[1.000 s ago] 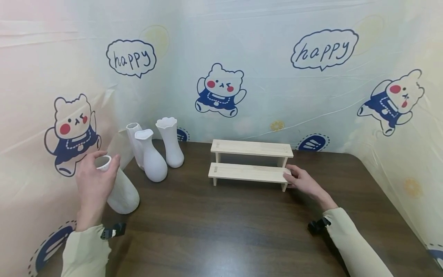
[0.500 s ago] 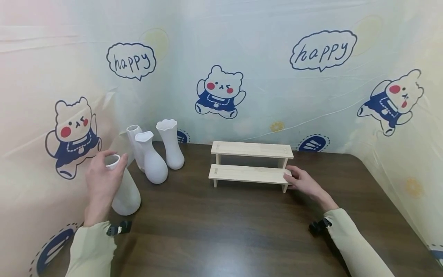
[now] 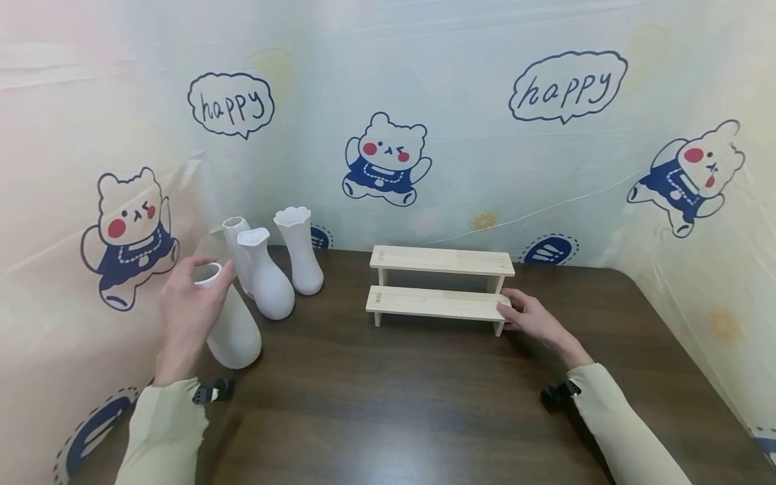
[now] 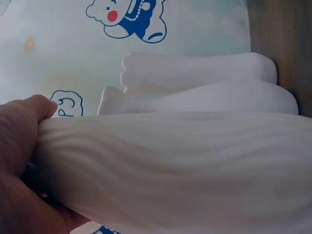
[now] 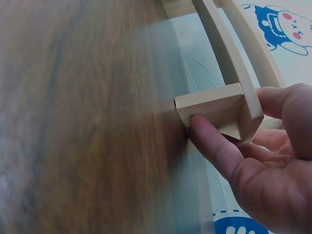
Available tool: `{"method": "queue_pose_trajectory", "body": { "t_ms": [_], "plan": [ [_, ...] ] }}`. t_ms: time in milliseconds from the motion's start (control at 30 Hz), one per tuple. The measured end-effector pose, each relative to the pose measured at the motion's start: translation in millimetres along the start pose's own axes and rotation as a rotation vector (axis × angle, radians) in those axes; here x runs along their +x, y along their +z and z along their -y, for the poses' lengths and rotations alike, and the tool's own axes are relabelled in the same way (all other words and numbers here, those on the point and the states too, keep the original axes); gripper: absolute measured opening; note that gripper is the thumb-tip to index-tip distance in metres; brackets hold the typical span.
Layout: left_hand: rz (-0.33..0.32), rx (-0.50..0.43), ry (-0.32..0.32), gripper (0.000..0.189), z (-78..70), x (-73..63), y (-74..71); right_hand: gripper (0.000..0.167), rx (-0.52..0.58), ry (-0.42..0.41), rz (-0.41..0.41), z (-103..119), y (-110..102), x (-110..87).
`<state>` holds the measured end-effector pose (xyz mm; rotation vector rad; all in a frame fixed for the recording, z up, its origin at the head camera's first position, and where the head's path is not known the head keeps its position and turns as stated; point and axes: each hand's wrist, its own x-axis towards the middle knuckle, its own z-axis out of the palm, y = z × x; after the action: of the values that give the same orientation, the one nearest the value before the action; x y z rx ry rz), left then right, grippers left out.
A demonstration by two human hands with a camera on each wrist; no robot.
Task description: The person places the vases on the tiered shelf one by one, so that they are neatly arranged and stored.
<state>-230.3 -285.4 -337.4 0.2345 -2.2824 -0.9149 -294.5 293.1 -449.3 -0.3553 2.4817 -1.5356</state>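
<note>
My left hand (image 3: pixel 189 306) grips a white vase (image 3: pixel 235 335) by its neck, thumb and fingers around the rim. In the left wrist view the ribbed body of this vase (image 4: pixel 185 161) fills the lower half. Whether its base touches the table cannot be told. Close behind it stand a round-bellied vase (image 3: pixel 274 289), a straight vase (image 3: pixel 242 259) partly hidden, and a scallop-rimmed vase (image 3: pixel 301 259). On the right, my right hand (image 3: pixel 533 320) holds the right end of a two-tier wooden stand (image 3: pixel 436 302). Its thumb lies on the lower board; a finger touches the leg (image 5: pixel 209 105).
The dark wooden table (image 3: pixel 376 391) stretches out in front of the stand. A patterned plastic sheet (image 3: pixel 461 135) hangs behind the table and along both sides. Black wrist cameras sit on both sleeves.
My left hand has shifted to the right with the vase, bringing it nearer to the other vases. The right hand and the stand have stayed in place.
</note>
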Motion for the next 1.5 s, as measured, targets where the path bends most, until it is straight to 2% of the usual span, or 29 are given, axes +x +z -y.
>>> {"method": "queue_pose_trajectory", "body": {
  "t_ms": [100, 367, 667, 767, 967, 1133, 1300, 1500],
  "plan": [
    [-0.021, -0.021, 0.048, 0.047, -5.1, 1.5, 4.7, 0.060, -0.001, -0.002, -0.005, -1, -1, -0.8],
    [0.001, -0.037, 0.084, 0.048, -17.7, 3.6, 10.5, 0.061, 0.001, -0.004, -0.007, -3, 0, 0.6],
    [-0.097, -0.065, 0.234, 0.038, -32.9, 7.2, 24.0, 0.063, -0.004, 0.014, -0.010, -2, 1, 0.6],
    [-0.089, -0.079, 0.234, 0.037, -39.1, 6.9, 26.1, 0.062, 0.001, 0.014, -0.009, -1, 2, 0.1],
    [-0.022, -0.084, 0.194, 0.041, -54.3, 4.0, 27.4, 0.060, 0.013, 0.013, -0.011, -1, 2, -0.3],
    [-0.002, -0.103, 0.199, 0.043, -63.0, 3.9, 31.4, 0.058, 0.007, 0.012, -0.014, -1, 1, 0.3],
    [0.017, -0.123, 0.208, 0.043, -68.2, 3.4, 37.2, 0.057, 0.004, 0.021, -0.016, -1, 1, 0.8],
    [0.012, -0.137, 0.259, 0.041, -76.1, 4.9, 46.4, 0.055, 0.007, 0.025, -0.022, 1, 2, 0.0]
  ]
}}
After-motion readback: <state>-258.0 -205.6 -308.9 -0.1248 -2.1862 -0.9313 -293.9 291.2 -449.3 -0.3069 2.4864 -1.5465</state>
